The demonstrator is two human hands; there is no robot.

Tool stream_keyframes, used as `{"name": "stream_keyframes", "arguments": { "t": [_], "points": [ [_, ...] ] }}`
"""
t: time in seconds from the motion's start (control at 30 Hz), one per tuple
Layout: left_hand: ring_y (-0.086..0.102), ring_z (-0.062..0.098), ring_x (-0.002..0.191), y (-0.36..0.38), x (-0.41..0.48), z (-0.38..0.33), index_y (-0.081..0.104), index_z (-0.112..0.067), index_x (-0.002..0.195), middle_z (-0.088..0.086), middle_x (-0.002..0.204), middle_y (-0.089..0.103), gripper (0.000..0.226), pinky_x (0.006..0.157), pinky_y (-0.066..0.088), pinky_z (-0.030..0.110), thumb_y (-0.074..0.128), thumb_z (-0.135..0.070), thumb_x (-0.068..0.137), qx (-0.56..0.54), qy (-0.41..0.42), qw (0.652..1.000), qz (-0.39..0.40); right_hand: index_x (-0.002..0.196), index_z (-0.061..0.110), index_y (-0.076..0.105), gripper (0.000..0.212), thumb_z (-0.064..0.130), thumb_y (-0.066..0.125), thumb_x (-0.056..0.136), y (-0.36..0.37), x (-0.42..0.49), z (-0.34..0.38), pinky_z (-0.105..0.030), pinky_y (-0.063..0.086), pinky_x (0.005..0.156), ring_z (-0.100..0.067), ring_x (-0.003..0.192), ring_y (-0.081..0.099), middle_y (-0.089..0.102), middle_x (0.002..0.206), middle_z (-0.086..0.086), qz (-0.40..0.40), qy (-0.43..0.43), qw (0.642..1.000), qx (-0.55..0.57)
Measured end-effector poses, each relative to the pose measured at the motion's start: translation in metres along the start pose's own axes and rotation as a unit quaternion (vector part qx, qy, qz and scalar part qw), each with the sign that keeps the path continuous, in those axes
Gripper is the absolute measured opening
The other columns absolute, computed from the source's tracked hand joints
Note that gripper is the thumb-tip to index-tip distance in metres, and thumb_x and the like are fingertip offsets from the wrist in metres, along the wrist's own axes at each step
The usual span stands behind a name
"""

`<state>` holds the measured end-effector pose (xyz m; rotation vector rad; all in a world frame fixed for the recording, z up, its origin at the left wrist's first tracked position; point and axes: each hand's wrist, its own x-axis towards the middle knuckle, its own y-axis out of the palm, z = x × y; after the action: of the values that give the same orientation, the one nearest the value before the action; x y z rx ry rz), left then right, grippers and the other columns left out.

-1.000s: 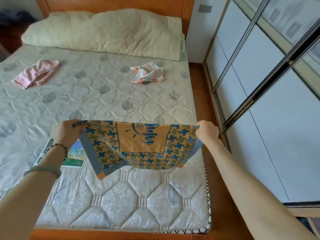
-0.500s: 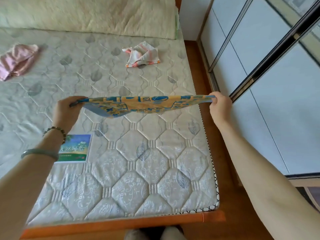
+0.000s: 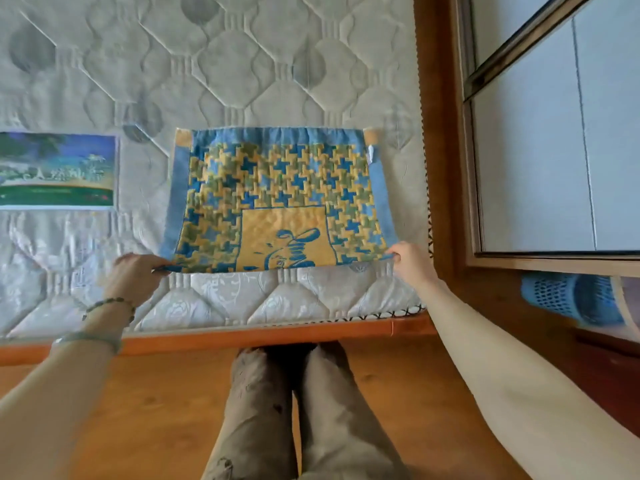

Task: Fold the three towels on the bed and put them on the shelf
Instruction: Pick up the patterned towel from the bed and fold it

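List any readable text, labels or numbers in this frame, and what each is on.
Towel: blue script on its yellow panel, partly cut off at the near edge, not readable.
Label on the mattress: pale characters across a landscape picture, too blurred to read.
No other text or numbers visible.

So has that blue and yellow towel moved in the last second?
Yes. The towel has come down from mid-air onto the mattress, spread beside the printed label; both hands still pinch its near corners.
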<state>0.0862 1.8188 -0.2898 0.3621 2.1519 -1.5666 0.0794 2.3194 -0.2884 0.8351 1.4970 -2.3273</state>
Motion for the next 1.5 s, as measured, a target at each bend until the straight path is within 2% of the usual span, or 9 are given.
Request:
{"name": "stream_keyframes", "arguments": {
  "t": [0.33, 0.43, 0.53, 0.77, 0.87, 1.03, 1.27, 1.37, 1.5],
  "points": [
    [0.065, 0.018, 0.084, 0.061, -0.052, 0.041, 0.074, -0.021, 0.104, 0.000, 0.105, 0.072, 0.018, 0.077, 0.053, 0.034, 0.062, -0.018, 0.092, 0.043, -0.028, 0.969, 0.241, 0.107, 0.009, 0.071, 0.028, 0.001, 0.048, 0.093, 0.063, -0.056, -0.048, -0.031, 0.045, 0.090, -0.027, 0.107, 0.060, 0.067, 0.118, -0.012, 0.150, 0.059, 0.987, -0.015],
    [0.055, 0.018, 0.055, 0.051, -0.031, 0.043, 0.076, -0.011, 0.090, 0.008, 0.071, 0.070, 0.009, 0.056, 0.046, 0.031, 0.068, -0.012, 0.087, -0.080, -0.085, 0.977, 0.181, 0.110, 0.006, 0.070, 0.024, 0.002, 0.055, 0.091, 0.044, -0.032, -0.038, -0.025, 0.043, 0.086, -0.025, 0.107, 0.062, 0.068, 0.116, -0.012, 0.101, 0.072, 0.992, 0.017],
    [0.055, 0.025, 0.068, 0.030, 0.004, 0.034, 0.073, -0.004, 0.084, 0.018, 0.073, 0.067, 0.004, 0.056, 0.042, 0.019, 0.071, -0.001, 0.081, -0.214, -0.098, 0.970, 0.065, 0.109, 0.006, 0.069, 0.022, 0.010, 0.064, 0.089, 0.014, 0.003, -0.021, -0.022, 0.038, 0.083, -0.014, 0.100, 0.058, 0.067, 0.107, -0.005, 0.027, 0.087, 0.991, 0.095],
    [0.057, 0.002, 0.064, 0.000, 0.101, 0.007, 0.068, -0.034, 0.070, -0.013, 0.066, 0.064, 0.022, 0.062, 0.046, 0.019, 0.072, -0.018, 0.084, -0.362, -0.126, 0.920, -0.080, 0.104, 0.004, 0.068, 0.019, 0.014, 0.063, 0.088, -0.016, 0.103, 0.010, -0.014, 0.039, 0.066, -0.017, 0.090, 0.057, 0.067, 0.101, -0.008, -0.148, 0.093, 0.961, 0.215],
    [0.053, -0.006, 0.056, -0.006, 0.133, -0.005, 0.060, -0.029, 0.072, -0.014, 0.063, 0.060, 0.020, 0.052, 0.040, 0.005, 0.068, -0.018, 0.086, -0.370, -0.125, 0.912, -0.124, 0.107, 0.009, 0.067, 0.020, 0.018, 0.059, 0.091, -0.013, 0.137, 0.016, -0.025, 0.037, 0.075, -0.020, 0.091, 0.058, 0.067, 0.106, -0.010, -0.179, 0.097, 0.960, 0.193],
    [0.051, 0.012, 0.065, 0.006, 0.182, 0.001, 0.064, -0.011, 0.096, 0.008, 0.079, 0.059, 0.013, 0.057, 0.043, 0.018, 0.066, -0.021, 0.088, -0.337, -0.123, 0.929, -0.093, 0.107, 0.003, 0.065, 0.019, 0.010, 0.055, 0.093, -0.008, 0.178, 0.024, -0.022, 0.035, 0.075, -0.028, 0.101, 0.060, 0.066, 0.109, -0.014, -0.211, 0.093, 0.963, 0.139],
    [0.045, 0.024, 0.067, 0.026, 0.218, -0.007, 0.056, -0.004, 0.079, 0.009, 0.065, 0.046, 0.025, 0.053, 0.033, 0.031, 0.064, -0.026, 0.086, -0.253, -0.157, 0.944, -0.140, 0.104, 0.002, 0.065, 0.018, 0.007, 0.051, 0.092, 0.003, 0.212, 0.018, -0.035, 0.046, 0.082, -0.033, 0.099, 0.059, 0.062, 0.108, -0.019, -0.185, 0.087, 0.975, 0.089],
    [0.051, 0.040, 0.106, 0.032, 0.215, -0.020, 0.054, 0.001, 0.107, 0.023, 0.107, 0.056, 0.037, 0.091, 0.040, 0.049, 0.063, -0.028, 0.085, -0.104, -0.168, 0.966, -0.170, 0.111, 0.003, 0.060, 0.023, 0.004, 0.053, 0.090, 0.008, 0.212, 0.024, -0.039, 0.042, 0.087, -0.038, 0.108, 0.053, 0.056, 0.115, -0.022, -0.205, 0.075, 0.976, 0.012],
    [0.012, 0.034, 0.147, 0.041, 0.197, -0.077, 0.021, -0.005, 0.149, 0.018, 0.158, 0.018, 0.066, 0.119, -0.001, 0.045, 0.049, -0.033, 0.095, 0.023, 0.050, 0.979, -0.197, 0.133, 0.008, 0.046, 0.050, 0.006, 0.054, 0.083, 0.040, 0.187, 0.080, -0.049, 0.022, 0.112, -0.039, 0.134, 0.032, 0.037, 0.145, -0.024, -0.283, -0.075, 0.946, -0.137]
  ]
}}
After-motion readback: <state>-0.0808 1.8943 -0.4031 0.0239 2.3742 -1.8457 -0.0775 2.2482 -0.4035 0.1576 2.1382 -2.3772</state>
